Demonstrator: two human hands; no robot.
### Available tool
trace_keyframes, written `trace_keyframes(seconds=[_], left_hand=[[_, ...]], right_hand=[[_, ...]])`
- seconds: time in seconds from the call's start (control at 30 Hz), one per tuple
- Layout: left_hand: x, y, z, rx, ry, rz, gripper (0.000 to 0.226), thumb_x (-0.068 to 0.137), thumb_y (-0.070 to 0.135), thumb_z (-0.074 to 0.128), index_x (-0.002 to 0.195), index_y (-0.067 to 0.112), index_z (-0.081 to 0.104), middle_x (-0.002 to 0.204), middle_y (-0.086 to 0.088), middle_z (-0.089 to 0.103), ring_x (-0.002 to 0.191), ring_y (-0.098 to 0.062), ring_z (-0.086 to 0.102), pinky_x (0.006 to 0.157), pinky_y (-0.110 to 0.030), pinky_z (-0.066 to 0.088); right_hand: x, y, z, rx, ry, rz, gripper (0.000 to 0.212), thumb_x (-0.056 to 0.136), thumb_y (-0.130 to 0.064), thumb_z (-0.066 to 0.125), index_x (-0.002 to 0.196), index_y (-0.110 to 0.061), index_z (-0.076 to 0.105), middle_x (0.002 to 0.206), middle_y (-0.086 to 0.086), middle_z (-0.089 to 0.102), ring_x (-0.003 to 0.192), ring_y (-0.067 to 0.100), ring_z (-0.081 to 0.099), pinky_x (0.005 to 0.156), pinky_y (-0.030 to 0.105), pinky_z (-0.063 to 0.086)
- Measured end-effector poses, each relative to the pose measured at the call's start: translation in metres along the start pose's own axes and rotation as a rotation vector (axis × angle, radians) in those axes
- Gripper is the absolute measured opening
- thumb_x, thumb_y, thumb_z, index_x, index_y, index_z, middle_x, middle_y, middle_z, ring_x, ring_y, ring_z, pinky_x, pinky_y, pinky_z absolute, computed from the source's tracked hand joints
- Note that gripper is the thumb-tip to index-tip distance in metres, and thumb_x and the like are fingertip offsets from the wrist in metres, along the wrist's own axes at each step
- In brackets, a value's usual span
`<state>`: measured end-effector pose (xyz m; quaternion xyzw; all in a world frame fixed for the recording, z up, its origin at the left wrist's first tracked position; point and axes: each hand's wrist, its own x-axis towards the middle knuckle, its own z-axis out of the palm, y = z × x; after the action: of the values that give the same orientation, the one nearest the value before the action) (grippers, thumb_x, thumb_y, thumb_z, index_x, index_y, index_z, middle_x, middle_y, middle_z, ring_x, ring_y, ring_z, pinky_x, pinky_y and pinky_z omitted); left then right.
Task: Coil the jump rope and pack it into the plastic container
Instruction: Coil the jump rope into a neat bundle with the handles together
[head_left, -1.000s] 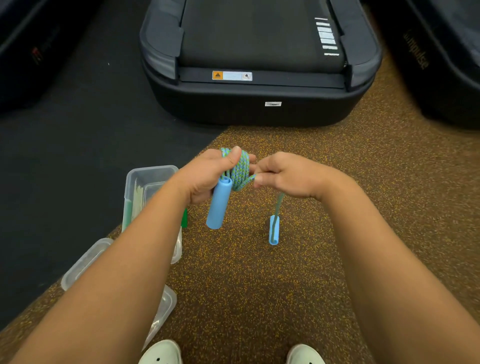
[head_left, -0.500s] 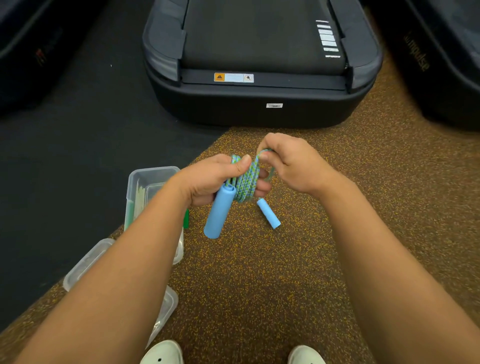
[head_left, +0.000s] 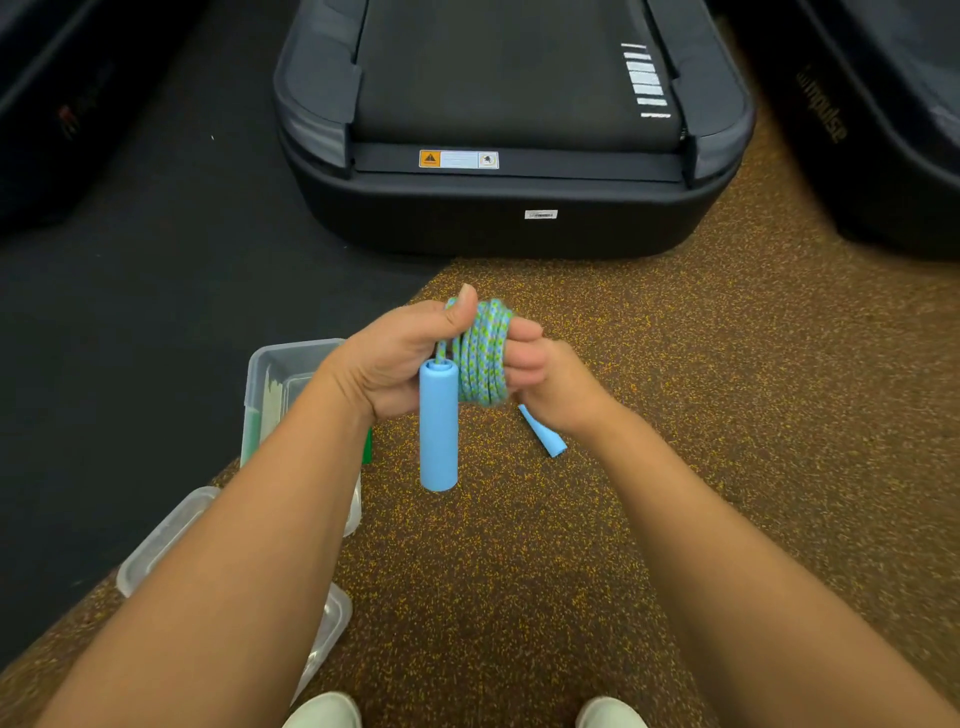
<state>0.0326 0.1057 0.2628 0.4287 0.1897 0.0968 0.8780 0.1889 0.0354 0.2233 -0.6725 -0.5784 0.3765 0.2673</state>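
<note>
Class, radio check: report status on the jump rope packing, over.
Left hand grips coiled jump rope, one handle hanging. Right hand holds rope tail by second handle. Plastic container open on floor at left, rope not in.

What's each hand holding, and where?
Left hand grips the jump rope by its coil, thumb on top; one handle hangs free. Right hand is curled at the rope just above the second handle; its exact grip is hidden.

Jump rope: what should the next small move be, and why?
Probably the right hand should wrap the last short tail round the wound jump rope and tuck the loose handle in. Nearly all of it sits coiled on the left hand, and the plastic container stands open nearby.
</note>
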Motion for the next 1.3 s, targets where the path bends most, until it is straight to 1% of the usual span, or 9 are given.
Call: trace_keyframes(seconds=[0.1,0.23,0.4,0.57,0.67,0.8,0.97,1.2,1.3], left_hand=[[0.003,-0.002,0.0,-0.036,0.076,0.051,0.054,0.089,0.038,0.036,0.106,-0.002,0.068,0.101,-0.02,0.071,0.097,-0.031,0.069,0.083,-0.038,0.055],[0.007,-0.005,-0.001,-0.074,0.134,0.112,0.054,0.09,0.037,0.037,0.115,-0.005,0.059,0.108,-0.021,0.069,0.103,-0.032,0.066,0.086,-0.037,0.054],[0.009,-0.008,-0.006,-0.038,0.211,0.111,0.051,0.098,0.034,0.03,0.122,-0.005,0.052,0.116,-0.021,0.066,0.111,-0.034,0.062,0.092,-0.038,0.052],[0.01,-0.008,-0.004,-0.009,0.256,0.104,0.049,0.098,0.033,0.031,0.122,-0.005,0.052,0.114,-0.02,0.067,0.111,-0.033,0.062,0.092,-0.037,0.052],[0.01,-0.006,-0.003,0.026,0.273,0.086,0.048,0.097,0.032,0.034,0.122,-0.005,0.053,0.114,-0.019,0.067,0.11,-0.03,0.063,0.088,-0.034,0.054],[0.01,-0.006,-0.002,0.108,0.302,0.065,0.043,0.099,0.029,0.033,0.116,-0.002,0.057,0.1,-0.01,0.073,0.094,-0.02,0.069,0.076,-0.028,0.055],[0.009,-0.007,0.001,0.212,0.298,0.049,0.037,0.101,0.026,0.035,0.097,0.005,0.065,0.079,-0.004,0.073,0.071,-0.012,0.069,0.062,-0.023,0.054],[0.01,-0.01,-0.003,0.24,0.272,0.009,0.041,0.084,0.037,0.05,0.094,-0.001,0.063,0.079,-0.009,0.069,0.07,-0.017,0.065,0.066,-0.029,0.054],[0.011,-0.01,-0.003,0.232,0.243,-0.018,0.041,0.084,0.036,0.049,0.094,-0.001,0.063,0.076,-0.006,0.072,0.069,-0.014,0.068,0.062,-0.025,0.053]], right_hand=[[-0.003,0.0,0.009,-0.162,-0.037,-0.042,0.018,0.092,-0.011,0.05,0.094,-0.003,0.067,0.083,0.015,0.067,0.076,0.03,0.061,0.073,0.037,0.051],[-0.003,-0.007,0.013,-0.239,-0.222,-0.029,0.025,0.098,-0.029,0.046,0.095,-0.011,0.064,0.064,-0.005,0.059,0.063,0.016,0.056,0.071,0.027,0.046],[-0.005,-0.017,0.006,-0.287,-0.427,0.046,0.026,0.097,-0.024,0.049,0.072,-0.02,0.054,0.069,-0.002,0.068,0.066,0.013,0.064,0.076,0.03,0.051],[-0.007,-0.035,-0.014,-0.314,-0.509,0.097,0.022,0.096,-0.021,0.05,0.092,-0.003,0.063,0.077,0.003,0.072,0.081,0.022,0.07,0.081,0.037,0.054],[-0.009,-0.045,-0.026,-0.32,-0.483,0.111,0.024,0.094,-0.023,0.053,0.097,-0.004,0.066,0.075,0.008,0.071,0.074,0.022,0.067,0.076,0.033,0.051],[-0.013,-0.055,-0.036,-0.264,-0.428,0.138,0.019,0.091,-0.019,0.057,0.074,-0.011,0.058,0.063,0.004,0.058,0.059,0.017,0.056,0.052,0.021,0.045],[-0.014,-0.065,-0.044,-0.23,-0.364,0.116,0.032,0.085,-0.014,0.063,0.055,-0.018,0.051,0.047,-0.005,0.054,0.048,0.01,0.049,0.053,0.024,0.042],[-0.013,-0.066,-0.054,-0.284,-0.189,-0.007,0.012,0.08,-0.015,0.062,0.072,-0.006,0.064,0.057,-0.001,0.053,0.051,0.011,0.044,0.055,0.028,0.039],[-0.013,-0.064,-0.058,-0.296,-0.16,-0.025,0.011,0.079,-0.016,0.064,0.072,-0.01,0.07,0.062,-0.003,0.066,0.047,0.002,0.048,0.05,0.017,0.038]])
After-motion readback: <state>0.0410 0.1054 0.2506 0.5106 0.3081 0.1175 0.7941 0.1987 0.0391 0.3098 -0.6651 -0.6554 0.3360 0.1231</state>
